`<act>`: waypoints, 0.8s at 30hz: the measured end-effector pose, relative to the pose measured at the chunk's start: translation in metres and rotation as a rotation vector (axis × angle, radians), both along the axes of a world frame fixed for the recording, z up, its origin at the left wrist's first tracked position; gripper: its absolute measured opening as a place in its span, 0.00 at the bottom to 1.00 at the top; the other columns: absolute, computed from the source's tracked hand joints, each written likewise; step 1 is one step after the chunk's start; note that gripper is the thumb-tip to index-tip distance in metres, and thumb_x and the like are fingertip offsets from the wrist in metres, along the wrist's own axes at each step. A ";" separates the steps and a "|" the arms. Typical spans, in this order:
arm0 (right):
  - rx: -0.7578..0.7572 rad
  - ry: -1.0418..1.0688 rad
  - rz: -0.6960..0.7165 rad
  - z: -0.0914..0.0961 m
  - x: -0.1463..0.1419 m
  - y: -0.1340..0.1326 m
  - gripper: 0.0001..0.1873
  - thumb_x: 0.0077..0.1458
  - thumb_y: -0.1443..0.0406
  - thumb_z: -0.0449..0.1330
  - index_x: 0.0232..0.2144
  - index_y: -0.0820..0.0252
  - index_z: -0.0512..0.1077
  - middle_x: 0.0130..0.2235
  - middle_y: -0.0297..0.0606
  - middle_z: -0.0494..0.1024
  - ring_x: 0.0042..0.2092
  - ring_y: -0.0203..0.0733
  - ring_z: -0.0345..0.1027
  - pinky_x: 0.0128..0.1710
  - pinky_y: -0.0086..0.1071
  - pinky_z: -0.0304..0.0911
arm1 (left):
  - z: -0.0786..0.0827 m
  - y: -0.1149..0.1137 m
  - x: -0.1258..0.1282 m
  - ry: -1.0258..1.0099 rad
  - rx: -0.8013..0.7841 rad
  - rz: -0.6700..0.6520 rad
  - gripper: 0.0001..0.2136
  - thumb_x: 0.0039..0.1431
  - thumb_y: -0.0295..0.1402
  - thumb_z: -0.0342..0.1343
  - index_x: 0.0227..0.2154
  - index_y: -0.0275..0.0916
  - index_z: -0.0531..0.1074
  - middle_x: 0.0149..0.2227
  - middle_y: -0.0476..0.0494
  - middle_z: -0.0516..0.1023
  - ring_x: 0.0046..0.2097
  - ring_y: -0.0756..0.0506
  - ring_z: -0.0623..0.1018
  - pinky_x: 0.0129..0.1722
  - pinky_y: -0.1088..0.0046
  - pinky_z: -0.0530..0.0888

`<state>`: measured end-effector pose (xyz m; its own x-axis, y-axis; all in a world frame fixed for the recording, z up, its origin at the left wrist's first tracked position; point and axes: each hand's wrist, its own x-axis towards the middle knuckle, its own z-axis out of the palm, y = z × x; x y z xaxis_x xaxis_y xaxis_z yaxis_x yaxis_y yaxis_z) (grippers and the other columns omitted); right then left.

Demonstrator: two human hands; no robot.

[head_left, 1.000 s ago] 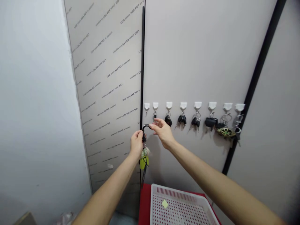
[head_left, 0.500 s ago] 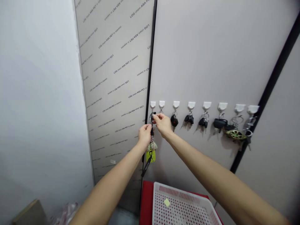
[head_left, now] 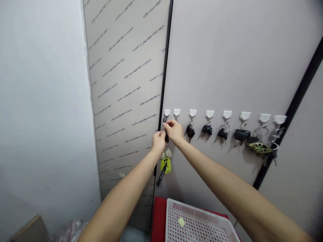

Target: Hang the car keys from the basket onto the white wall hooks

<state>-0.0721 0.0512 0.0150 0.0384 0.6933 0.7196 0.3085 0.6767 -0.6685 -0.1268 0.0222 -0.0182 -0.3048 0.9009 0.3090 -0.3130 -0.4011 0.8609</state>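
Note:
My left hand (head_left: pixel 158 143) and my right hand (head_left: pixel 174 130) are both closed on a keychain (head_left: pixel 166 165) just under the leftmost white hook (head_left: pixel 167 113). Its dark upper loop (head_left: pixel 165 118) shows above my fingers, close against the hook; whether it hangs on the hook I cannot tell. Below my left hand dangle a pale, knobbly charm, a bright yellow-green tag and a short black strap with lettering. My fingers cover the keychain's middle. Beside my right hand is the second white hook (head_left: pixel 177 112), partly covered below by that hand.
Further right, several hooks carry keys, among them a black key (head_left: pixel 190 131) and a green-gold round charm (head_left: pixel 261 148). A white perforated basket (head_left: pixel 191 210) with a yellow note sits on a red surface (head_left: pixel 158 218) below. A dark strip (head_left: pixel 165 67) divides the wall panels.
The dark loop has risen to the leftmost hook, and my right fingers have closed in nearer my left hand. The view has shifted slightly, moving the wall and hooks rightward.

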 end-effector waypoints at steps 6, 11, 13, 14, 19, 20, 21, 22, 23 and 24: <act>-0.059 -0.073 -0.138 -0.005 0.003 0.009 0.10 0.35 0.62 0.52 0.19 0.64 0.66 0.21 0.35 0.68 0.24 0.34 0.60 0.27 0.28 0.56 | -0.005 0.011 0.001 0.144 -0.062 0.019 0.09 0.43 0.32 0.45 0.12 0.35 0.58 0.10 0.56 0.54 0.14 0.57 0.55 0.16 0.80 0.56; -0.064 -0.160 -0.168 -0.013 0.004 0.006 0.11 0.38 0.62 0.49 0.22 0.64 0.67 0.24 0.37 0.70 0.26 0.35 0.61 0.29 0.29 0.56 | -0.014 0.027 -0.008 0.263 -0.087 0.064 0.07 0.40 0.29 0.47 0.12 0.35 0.62 0.11 0.53 0.59 0.17 0.55 0.60 0.20 0.79 0.58; -0.071 -0.192 -0.142 -0.018 0.005 0.000 0.11 0.39 0.63 0.49 0.25 0.64 0.67 0.27 0.38 0.71 0.29 0.35 0.62 0.32 0.29 0.56 | -0.016 0.030 -0.011 0.299 -0.078 0.122 0.04 0.39 0.27 0.48 0.15 0.35 0.66 0.14 0.50 0.64 0.20 0.53 0.63 0.23 0.78 0.60; -0.077 -0.211 -0.123 -0.021 0.006 -0.004 0.12 0.40 0.64 0.48 0.27 0.64 0.67 0.29 0.39 0.71 0.31 0.36 0.62 0.33 0.29 0.56 | -0.017 0.030 -0.012 0.319 -0.072 0.162 0.03 0.39 0.26 0.49 0.18 0.35 0.67 0.17 0.49 0.67 0.22 0.52 0.65 0.25 0.78 0.61; -0.056 -0.314 -0.037 -0.041 0.024 -0.031 0.13 0.41 0.65 0.48 0.31 0.64 0.66 0.32 0.39 0.69 0.32 0.34 0.61 0.34 0.28 0.56 | -0.028 0.014 -0.012 0.417 -0.053 0.271 0.10 0.39 0.25 0.48 0.29 0.35 0.66 0.30 0.43 0.70 0.32 0.50 0.68 0.34 0.75 0.62; -0.064 -0.340 -0.016 -0.048 0.031 -0.036 0.13 0.41 0.65 0.47 0.31 0.64 0.65 0.30 0.38 0.69 0.30 0.33 0.61 0.32 0.28 0.56 | -0.034 0.008 -0.012 0.438 -0.041 0.298 0.11 0.38 0.24 0.49 0.30 0.35 0.66 0.31 0.43 0.70 0.33 0.50 0.68 0.35 0.75 0.62; -0.095 -0.373 0.009 -0.055 0.040 -0.041 0.14 0.41 0.65 0.47 0.32 0.63 0.65 0.28 0.37 0.69 0.28 0.32 0.61 0.30 0.27 0.56 | -0.040 0.001 -0.012 0.456 -0.023 0.338 0.12 0.38 0.25 0.49 0.30 0.35 0.65 0.32 0.43 0.69 0.34 0.50 0.67 0.36 0.75 0.62; -0.155 -0.417 0.045 -0.063 0.050 -0.044 0.15 0.41 0.65 0.47 0.34 0.63 0.64 0.24 0.35 0.68 0.25 0.31 0.61 0.27 0.26 0.56 | -0.047 -0.006 -0.011 0.466 -0.008 0.379 0.12 0.38 0.25 0.49 0.31 0.35 0.65 0.32 0.44 0.68 0.34 0.51 0.67 0.35 0.76 0.62; -0.247 -0.470 0.094 -0.073 0.060 -0.047 0.16 0.41 0.65 0.47 0.36 0.64 0.63 0.21 0.32 0.67 0.22 0.30 0.59 0.24 0.25 0.55 | -0.055 -0.012 -0.010 0.464 -0.008 0.400 0.12 0.37 0.25 0.50 0.30 0.35 0.65 0.31 0.45 0.68 0.32 0.52 0.67 0.34 0.76 0.62; -0.365 -0.526 0.150 -0.083 0.071 -0.049 0.19 0.41 0.65 0.48 0.39 0.64 0.61 0.18 0.30 0.65 0.19 0.29 0.57 0.21 0.24 0.54 | -0.063 -0.018 -0.008 0.454 -0.024 0.383 0.12 0.37 0.25 0.50 0.30 0.34 0.64 0.28 0.47 0.67 0.29 0.53 0.67 0.32 0.77 0.63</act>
<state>-0.0012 0.0020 -0.0681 -0.3703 0.8671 0.3331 0.5770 0.4957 -0.6491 -0.1349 0.0041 -0.0814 -0.4517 0.7612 0.4653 0.2523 -0.3912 0.8850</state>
